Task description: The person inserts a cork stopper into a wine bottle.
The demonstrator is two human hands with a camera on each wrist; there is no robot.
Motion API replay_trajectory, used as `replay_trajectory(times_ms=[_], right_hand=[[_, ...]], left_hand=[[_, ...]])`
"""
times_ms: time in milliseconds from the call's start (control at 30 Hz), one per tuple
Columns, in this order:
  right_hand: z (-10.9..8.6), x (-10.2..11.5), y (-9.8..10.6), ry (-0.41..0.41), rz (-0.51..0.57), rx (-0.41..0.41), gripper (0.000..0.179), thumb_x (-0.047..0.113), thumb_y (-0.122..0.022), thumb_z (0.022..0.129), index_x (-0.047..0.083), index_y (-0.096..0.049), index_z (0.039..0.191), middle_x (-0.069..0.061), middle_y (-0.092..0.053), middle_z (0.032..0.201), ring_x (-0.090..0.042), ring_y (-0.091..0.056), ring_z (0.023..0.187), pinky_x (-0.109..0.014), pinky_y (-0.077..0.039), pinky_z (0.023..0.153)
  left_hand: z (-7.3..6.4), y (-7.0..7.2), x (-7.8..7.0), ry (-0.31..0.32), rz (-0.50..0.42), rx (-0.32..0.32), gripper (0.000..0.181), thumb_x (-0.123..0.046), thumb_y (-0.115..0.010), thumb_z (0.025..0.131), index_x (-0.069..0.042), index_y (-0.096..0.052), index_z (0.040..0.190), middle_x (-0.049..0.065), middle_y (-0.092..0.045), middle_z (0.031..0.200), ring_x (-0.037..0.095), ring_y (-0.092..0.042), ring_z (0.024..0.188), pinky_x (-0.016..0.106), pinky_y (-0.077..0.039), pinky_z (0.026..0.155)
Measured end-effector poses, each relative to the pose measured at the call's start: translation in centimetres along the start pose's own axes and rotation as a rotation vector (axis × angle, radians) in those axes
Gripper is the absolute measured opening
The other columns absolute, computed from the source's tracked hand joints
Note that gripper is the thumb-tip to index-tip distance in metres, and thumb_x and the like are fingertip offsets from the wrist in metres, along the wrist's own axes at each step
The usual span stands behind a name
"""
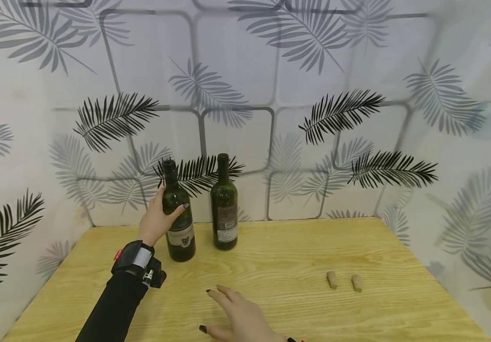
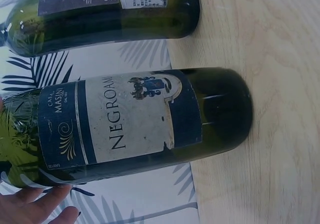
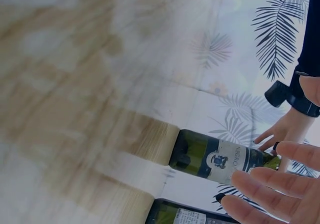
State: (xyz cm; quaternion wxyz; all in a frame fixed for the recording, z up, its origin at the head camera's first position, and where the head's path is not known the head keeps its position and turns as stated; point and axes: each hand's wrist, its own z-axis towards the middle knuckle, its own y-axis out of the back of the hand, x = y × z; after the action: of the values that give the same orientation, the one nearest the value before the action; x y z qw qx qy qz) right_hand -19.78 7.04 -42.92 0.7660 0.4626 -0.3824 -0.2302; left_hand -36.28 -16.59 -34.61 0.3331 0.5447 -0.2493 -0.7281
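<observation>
A dark green wine bottle (image 1: 180, 237) stands at the left of the wooden table, with a cream and blue label (image 2: 105, 119) reading Negroamaro in part. My left hand (image 1: 160, 218) grips it round the shoulder, thumb across the front and fingers on the far side. To its right is a second green wine bottle (image 1: 225, 209), upright, its back label showing. My right hand (image 1: 243, 316) hovers over the front of the table, fingers spread and holding nothing; in the right wrist view its fingers (image 3: 270, 189) overlap the held bottle.
Two corks (image 1: 332, 280) lie on the right part of the table (image 1: 288, 256). A leaf-patterned wall covering (image 1: 237, 137) rises right behind the table's back edge and continues along both sides.
</observation>
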Motion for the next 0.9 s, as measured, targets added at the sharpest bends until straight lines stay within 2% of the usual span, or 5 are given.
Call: replay_trajectory(times_ms=[267, 600, 900], right_hand=[[-0.1, 0.2, 0.4, -0.025, 0.017, 0.018, 0.057, 0.045, -0.063, 0.086, 0.017, -0.051, 0.135, -0.008, -0.052, 0.131, -0.024, -0.054, 0.114, -0.035, -0.053, 0.073], [-0.6, 0.0, 1.1, -0.105, 0.100, 0.060, 0.059, 0.048, -0.062, 0.086, 0.019, -0.049, 0.136, -0.008, -0.048, 0.136, -0.029, -0.052, 0.118, -0.043, -0.053, 0.075], [-0.9, -0.1, 1.4, -0.082, 0.088, 0.015, 0.057, 0.047, -0.061, 0.088, 0.016, -0.050, 0.135, -0.010, -0.050, 0.133, -0.029, -0.056, 0.112, -0.036, -0.054, 0.068]], left_hand=[[-1.6, -0.2, 0.2, -0.050, -0.012, -0.024, 0.083, -0.046, -0.057, 0.091, -0.004, -0.017, 0.149, 0.030, -0.029, 0.143, 0.048, -0.044, 0.119, 0.061, -0.038, 0.093], [-4.8, -0.7, -1.0, -0.097, 0.012, 0.007, 0.084, -0.050, -0.056, 0.090, -0.005, -0.018, 0.150, 0.028, -0.030, 0.144, 0.048, -0.047, 0.116, 0.060, -0.042, 0.088], [-6.6, -1.1, -1.9, -0.156, 0.040, -0.008, 0.083, -0.047, -0.060, 0.089, -0.003, -0.022, 0.148, 0.026, -0.032, 0.145, 0.045, -0.040, 0.125, 0.058, -0.039, 0.094]])
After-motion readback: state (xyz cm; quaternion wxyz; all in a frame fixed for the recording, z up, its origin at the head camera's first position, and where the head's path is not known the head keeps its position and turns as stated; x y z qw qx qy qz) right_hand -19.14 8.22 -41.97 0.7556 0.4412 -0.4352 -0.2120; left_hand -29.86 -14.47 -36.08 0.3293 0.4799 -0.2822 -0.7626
